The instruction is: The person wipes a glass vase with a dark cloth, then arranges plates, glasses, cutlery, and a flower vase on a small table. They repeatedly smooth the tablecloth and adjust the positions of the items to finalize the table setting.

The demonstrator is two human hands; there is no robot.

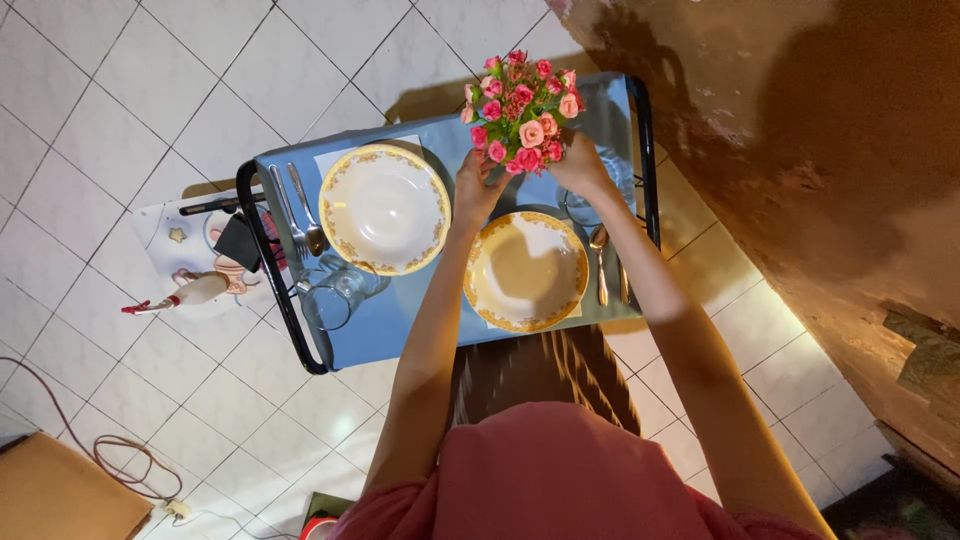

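Small blue table (400, 335) carries two gold-rimmed plates (384, 208) (526, 271), fork and spoon (300, 210) at left, a glass (335, 292), spoon (600, 262) at right.

Two plates (384, 208), cutlery (300, 210), glass (335, 290)

Short-sleeved pink top, bare forearms

A pink garment is worn, its short sleeves ended above the elbows; the left hand (478, 188) and right hand (582, 165) are left uncovered.
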